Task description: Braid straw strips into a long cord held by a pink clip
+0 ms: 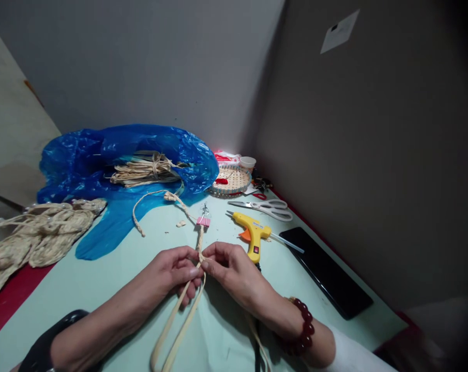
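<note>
A pale straw braid runs from a pink binder clip toward me. My left hand is closed on the braid's near end, thumb and fingers pinching the strands. From the other side my right hand pinches the same spot, its fingertips almost touching the left ones. Loose straw strands hang from between my hands down to the table's near edge. Beyond the clip, a finished length of braid with a knot curls off to the left.
A blue plastic bag holds a straw bundle. Woven straw pieces lie left. To the right are scissors, a yellow glue gun with a glue stick, and a black tablet-like slab. A round basket stands behind.
</note>
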{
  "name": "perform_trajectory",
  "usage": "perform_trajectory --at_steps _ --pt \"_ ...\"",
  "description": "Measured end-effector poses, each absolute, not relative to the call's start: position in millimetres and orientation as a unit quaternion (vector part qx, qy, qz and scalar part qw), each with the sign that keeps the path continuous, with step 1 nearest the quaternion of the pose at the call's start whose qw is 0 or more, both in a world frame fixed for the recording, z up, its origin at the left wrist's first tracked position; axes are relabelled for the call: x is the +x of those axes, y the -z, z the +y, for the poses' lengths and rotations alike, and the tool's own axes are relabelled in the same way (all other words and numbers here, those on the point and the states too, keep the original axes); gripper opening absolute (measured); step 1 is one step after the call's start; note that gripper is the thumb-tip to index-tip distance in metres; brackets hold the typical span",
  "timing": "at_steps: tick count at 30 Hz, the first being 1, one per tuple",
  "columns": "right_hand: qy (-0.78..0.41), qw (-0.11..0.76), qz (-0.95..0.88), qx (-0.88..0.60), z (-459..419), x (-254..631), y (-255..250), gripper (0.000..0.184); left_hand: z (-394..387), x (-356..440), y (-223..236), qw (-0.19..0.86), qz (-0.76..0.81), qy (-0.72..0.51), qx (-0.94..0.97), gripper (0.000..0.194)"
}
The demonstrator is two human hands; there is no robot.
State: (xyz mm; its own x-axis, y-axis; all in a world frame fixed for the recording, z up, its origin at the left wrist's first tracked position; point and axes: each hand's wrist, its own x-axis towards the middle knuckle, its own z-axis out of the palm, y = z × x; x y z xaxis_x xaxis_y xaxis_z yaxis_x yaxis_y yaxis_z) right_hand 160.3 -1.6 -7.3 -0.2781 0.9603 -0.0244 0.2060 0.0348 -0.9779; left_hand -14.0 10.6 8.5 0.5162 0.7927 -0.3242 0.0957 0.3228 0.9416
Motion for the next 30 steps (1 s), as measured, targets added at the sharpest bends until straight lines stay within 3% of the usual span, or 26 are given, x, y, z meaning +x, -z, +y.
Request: perform_trajectory --at_steps 7,15,17,22,26,30 --pt "-0.461 0.333 -0.654 -0.5 -8 162 4 0.008 6 -10 -9 0.655 0.459 -0.223 0.557 0.021" --pt "-0.444 0.322 -0.672 -0.498 -9 165 3 0.011 9 -5 0 0.562 0.511 -0.269 0.592 0.03" --pt "-0.415 0.302 -0.697 -0.501 -10 166 -4 0.005 8 -6 0 0.552 0.523 -0.274 0.589 0.027" --pt "-0.322 0.257 -0.742 -0.529 -16 167 -22 0.023 7 -7 -2 0.502 0.547 -0.267 0.615 0.029" --pt "-0.241 0.249 -0.777 -0.526 -23 163 -20 0.02 5 -4 -3 0.44 0.567 -0.262 0.646 0.03" --pt "-0.142 0.218 -0.845 -0.468 -32 158 -14 0.009 2 -2 -4 0.469 0.563 -0.264 0.628 0.027"
